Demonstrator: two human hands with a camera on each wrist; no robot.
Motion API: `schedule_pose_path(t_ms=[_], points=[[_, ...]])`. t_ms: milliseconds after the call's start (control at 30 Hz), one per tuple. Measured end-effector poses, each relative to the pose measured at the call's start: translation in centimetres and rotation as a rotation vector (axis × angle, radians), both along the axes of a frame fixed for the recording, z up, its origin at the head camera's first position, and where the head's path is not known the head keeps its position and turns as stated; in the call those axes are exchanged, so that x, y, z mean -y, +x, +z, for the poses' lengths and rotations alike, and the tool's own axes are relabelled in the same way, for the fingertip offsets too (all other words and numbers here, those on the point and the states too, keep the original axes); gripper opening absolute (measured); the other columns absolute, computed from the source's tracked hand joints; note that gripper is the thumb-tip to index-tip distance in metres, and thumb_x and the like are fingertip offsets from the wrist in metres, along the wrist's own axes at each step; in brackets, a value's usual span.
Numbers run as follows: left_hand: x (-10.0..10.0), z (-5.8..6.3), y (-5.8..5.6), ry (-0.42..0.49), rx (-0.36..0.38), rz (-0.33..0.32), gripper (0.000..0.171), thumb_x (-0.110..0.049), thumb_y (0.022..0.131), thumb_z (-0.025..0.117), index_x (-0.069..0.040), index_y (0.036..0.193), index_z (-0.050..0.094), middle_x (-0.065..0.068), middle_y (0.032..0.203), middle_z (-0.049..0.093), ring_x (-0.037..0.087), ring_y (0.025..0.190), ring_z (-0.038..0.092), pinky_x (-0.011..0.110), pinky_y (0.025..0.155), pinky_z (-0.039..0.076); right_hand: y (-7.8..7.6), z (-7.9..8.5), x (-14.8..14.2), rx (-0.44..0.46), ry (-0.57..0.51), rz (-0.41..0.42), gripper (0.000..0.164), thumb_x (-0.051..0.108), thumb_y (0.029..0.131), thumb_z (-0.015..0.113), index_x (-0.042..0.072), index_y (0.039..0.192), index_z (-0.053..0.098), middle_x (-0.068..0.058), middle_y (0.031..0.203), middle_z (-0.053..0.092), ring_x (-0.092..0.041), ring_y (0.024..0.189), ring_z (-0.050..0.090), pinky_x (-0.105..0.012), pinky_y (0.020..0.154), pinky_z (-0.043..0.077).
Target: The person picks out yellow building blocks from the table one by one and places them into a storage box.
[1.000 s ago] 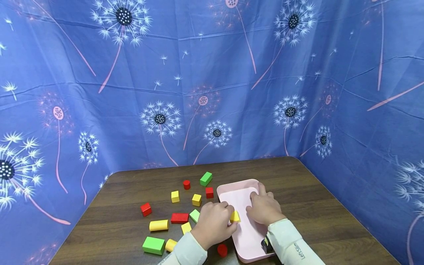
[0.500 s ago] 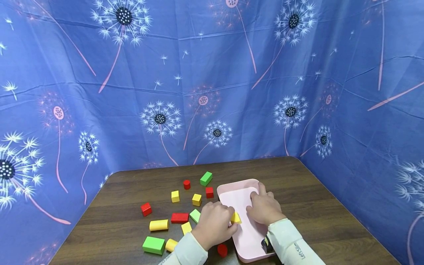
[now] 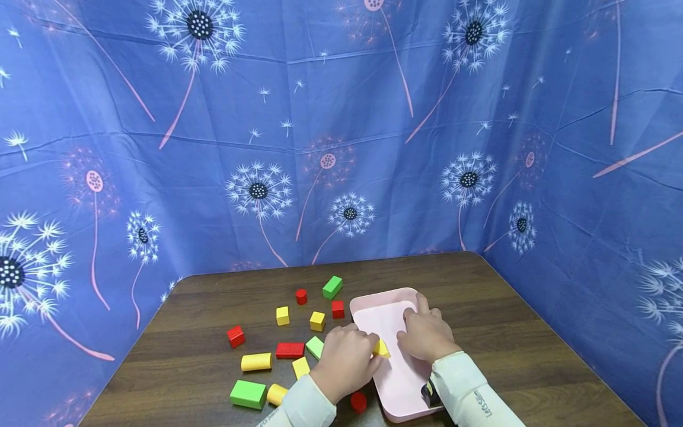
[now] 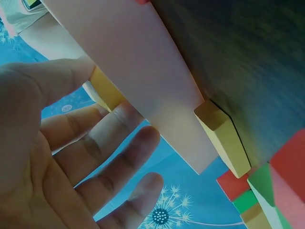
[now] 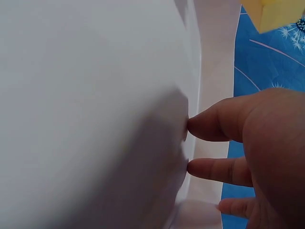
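My left hand (image 3: 345, 360) pinches a yellow block (image 3: 381, 349) between thumb and fingers, over the left side of a pink tray (image 3: 397, 391). The left wrist view has the block (image 4: 107, 88) at the tray's wall, with the other fingers spread loosely. Inside the tray's right half is my right hand (image 3: 427, 337), fingers reaching down. In the right wrist view its thumb and fingertips (image 5: 198, 167) touch the tray's pale floor, with nothing held. The yellow block (image 5: 281, 14) shows at the top right of that view.
Left of the tray several blocks lie scattered on the brown table (image 3: 507, 332), among them a red cuboid (image 3: 290, 350), a green cuboid (image 3: 248, 394) and a yellow cylinder (image 3: 257, 362). A red cylinder (image 3: 358, 402) lies close to the tray's near left side. Blue patterned cloth (image 3: 341, 148) hangs behind.
The yellow block in my left hand has tilted slightly and shifted a little to the right. My right hand and the tray stay where they were.
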State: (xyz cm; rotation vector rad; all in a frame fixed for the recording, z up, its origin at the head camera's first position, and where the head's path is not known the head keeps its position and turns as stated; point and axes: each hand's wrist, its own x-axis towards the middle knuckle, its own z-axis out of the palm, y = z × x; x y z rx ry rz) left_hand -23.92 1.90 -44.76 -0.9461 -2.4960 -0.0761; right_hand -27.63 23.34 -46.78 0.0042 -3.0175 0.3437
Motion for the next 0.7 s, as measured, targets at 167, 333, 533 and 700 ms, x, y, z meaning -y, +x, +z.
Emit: schedule_pose_path(t_ms=[167,333,533,700], points=[[-0.13,-0.09,-0.01,0.000,0.012,0.010,0.014,-0.040,0.087,0.078,-0.027,0.087,0.075,-0.011,0.064,0.065,0.008,0.062,0.053,0.025,0.051,0.037,0.00,0.06,-0.01,0.004,-0.001,0.000,0.053,0.039,0.085,0.073,0.004,0.125,0.068,-0.025,0.162,0.027,-0.046,0.111,0.054,-0.055,0.072,0.053],[-0.14,-0.22,-0.01,-0.039,0.012,0.011,0.021,-0.048,0.086,0.080,-0.028,0.089,0.077,-0.010,0.070,0.068,0.010,0.067,0.055,0.027,0.055,0.042,-0.02,0.01,-0.08,-0.006,0.001,0.005,0.051,0.039,0.084,0.072,0.005,0.122,0.069,-0.025,0.161,0.028,-0.045,0.108,0.054,-0.053,0.069,0.053],[-0.16,-0.27,0.06,-0.064,0.019,0.020,0.024,-0.052,0.086,0.078,-0.029,0.091,0.078,-0.009,0.074,0.068,0.013,0.071,0.056,0.028,0.058,0.045,-0.11,-0.12,-0.12,-0.015,0.005,0.006,0.047,0.039,0.084,0.072,0.006,0.118,0.069,-0.025,0.161,0.028,-0.044,0.106,0.054,-0.052,0.066,0.052],[-0.26,-0.36,0.08,-0.094,0.034,0.031,0.025,-0.054,0.087,0.077,-0.029,0.093,0.079,-0.008,0.076,0.069,0.014,0.072,0.054,0.030,0.060,0.046,-0.05,-0.07,-0.11,-0.020,0.003,0.011,0.045,0.038,0.085,0.072,0.007,0.117,0.069,-0.025,0.161,0.029,-0.044,0.106,0.054,-0.051,0.066,0.052]])
